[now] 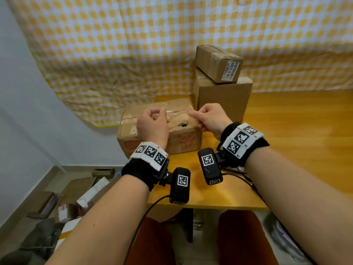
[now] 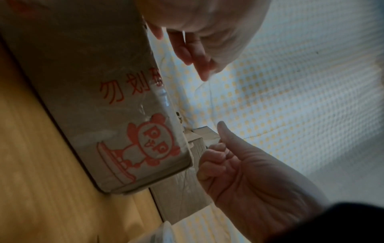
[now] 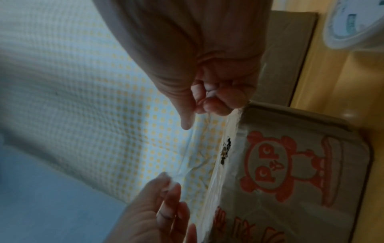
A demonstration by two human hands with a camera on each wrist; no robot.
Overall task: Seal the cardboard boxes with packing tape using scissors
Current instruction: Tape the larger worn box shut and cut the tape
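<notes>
While both hands hover over the printed box, the scene reads as follows.

Left hand [image 1: 152, 123]: raised above the left part of the box top; its fingers [image 3: 168, 194] are curled in, and thumb and forefinger pinch one end of the clear tape strip.

Right hand [image 1: 210, 119]: raised above the right part of the box top; its fingers [image 3: 214, 105] are curled tight, thumb and fingertips pinching the other end of the strip.

Tape strip [image 3: 187, 151]: clear, slightly wrinkled, stretched between the two hands just above the box top; whether it touches the cardboard cannot be told.

Printed box [image 1: 183, 142]: brown cardboard with red cartoon prints and red characters on its near side, standing at the near left part of the desk [image 1: 286, 150]; older clear tape and a dark torn spot show on its top.

Larger plain box [image 1: 223, 96]: far and right of the printed box, just beside it.

Small labelled box [image 1: 215, 60]: lying on top of the larger plain box, a white label on its end.

Tape roll [image 3: 357, 21]: on the desk to the right of the boxes, only partly seen in the right wrist view.

Checked cloth [image 1: 133, 44]: yellow and white, hanging behind the desk.

Scissors: not made out in any view.
</notes>
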